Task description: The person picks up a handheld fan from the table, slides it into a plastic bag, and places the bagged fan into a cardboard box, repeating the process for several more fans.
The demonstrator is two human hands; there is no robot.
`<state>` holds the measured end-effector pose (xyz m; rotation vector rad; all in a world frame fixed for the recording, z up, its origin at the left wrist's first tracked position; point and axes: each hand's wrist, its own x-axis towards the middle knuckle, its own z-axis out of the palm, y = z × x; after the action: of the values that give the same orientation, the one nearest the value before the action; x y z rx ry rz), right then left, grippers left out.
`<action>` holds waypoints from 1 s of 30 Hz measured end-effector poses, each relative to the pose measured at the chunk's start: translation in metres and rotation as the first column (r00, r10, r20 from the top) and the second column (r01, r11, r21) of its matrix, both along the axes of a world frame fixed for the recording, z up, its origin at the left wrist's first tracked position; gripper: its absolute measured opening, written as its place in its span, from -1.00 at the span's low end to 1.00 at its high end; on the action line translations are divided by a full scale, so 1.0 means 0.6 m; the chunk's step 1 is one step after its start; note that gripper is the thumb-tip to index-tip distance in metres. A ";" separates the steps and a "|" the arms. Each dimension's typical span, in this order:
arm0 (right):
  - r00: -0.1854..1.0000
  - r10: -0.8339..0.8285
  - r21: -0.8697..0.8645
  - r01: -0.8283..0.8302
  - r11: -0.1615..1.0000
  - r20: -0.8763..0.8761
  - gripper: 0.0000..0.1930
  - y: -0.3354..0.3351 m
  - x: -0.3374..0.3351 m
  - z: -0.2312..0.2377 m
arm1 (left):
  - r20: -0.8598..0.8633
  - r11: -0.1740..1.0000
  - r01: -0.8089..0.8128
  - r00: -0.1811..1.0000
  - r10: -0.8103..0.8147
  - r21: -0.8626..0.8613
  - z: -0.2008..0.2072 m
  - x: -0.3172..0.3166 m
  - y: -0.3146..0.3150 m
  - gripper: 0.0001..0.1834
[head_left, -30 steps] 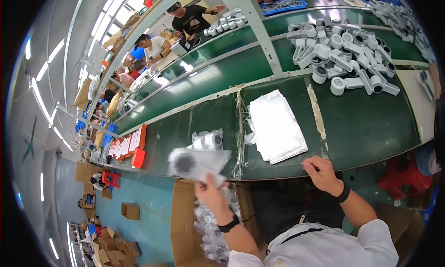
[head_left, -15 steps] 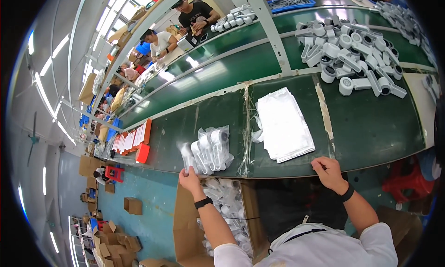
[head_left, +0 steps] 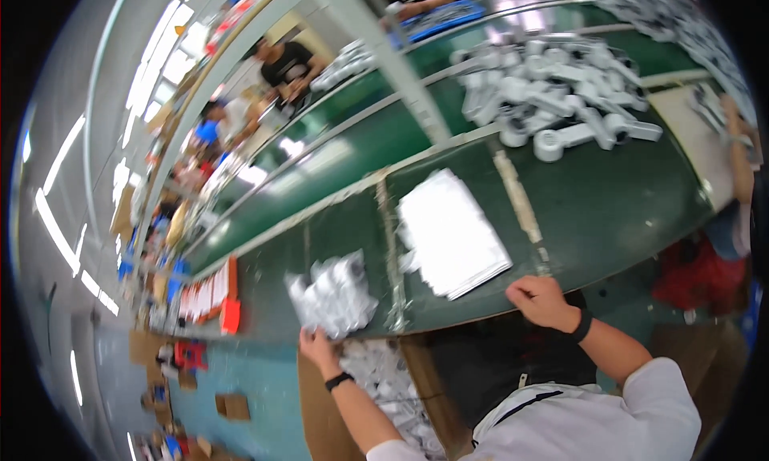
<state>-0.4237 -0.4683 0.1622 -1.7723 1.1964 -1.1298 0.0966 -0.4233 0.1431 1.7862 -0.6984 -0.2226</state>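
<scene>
Several white handled pieces with round heads, which look like hand shower heads, lie side by side in clear plastic bags (head_left: 336, 297) near the front edge of the green bench (head_left: 609, 221). Just at their near left edge is my left hand (head_left: 319, 350), its fingers slightly apart and, as far as the blur shows, holding nothing. My right hand (head_left: 546, 303) hovers by the bench edge with its fingers curled in and nothing in them. Between the two hands, a little farther away, lies a neat stack of flat white bags (head_left: 450, 235).
A loose heap of unbagged white and grey shower heads (head_left: 561, 92) covers the far right. Below my left arm stands a cardboard box (head_left: 316, 405) full of bagged pieces. An orange tray (head_left: 232, 278) holds white cards at left. Another person's arm (head_left: 741, 152) reaches in at right.
My view has turned, so the bench sits lower and further left. The leftmost bagged piece, blurred before, now rests against the others. Another person's arm has appeared at the right.
</scene>
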 end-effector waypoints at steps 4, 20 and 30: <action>0.970 0.098 0.223 -0.149 0.963 0.225 -0.87 -0.002 -0.022 0.044 | 0.228 0.985 -0.133 0.968 0.105 0.111 0.004 0.003 0.020 -0.51; 0.492 -0.425 -0.315 0.294 0.903 -0.760 -0.39 -0.371 -0.267 0.028 | 0.483 0.718 0.662 0.567 -0.667 0.214 0.143 -0.488 -0.129 -0.73; 0.676 -0.338 -0.187 0.288 0.939 -0.655 -0.58 -0.300 -0.220 0.085 | 0.570 0.712 0.499 0.432 -0.699 0.494 0.096 -0.531 -0.191 -0.82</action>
<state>-0.5558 -0.6484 0.2132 -2.1813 1.9847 -0.6866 -0.2219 -0.5382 0.2006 1.7605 -2.0205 -0.0564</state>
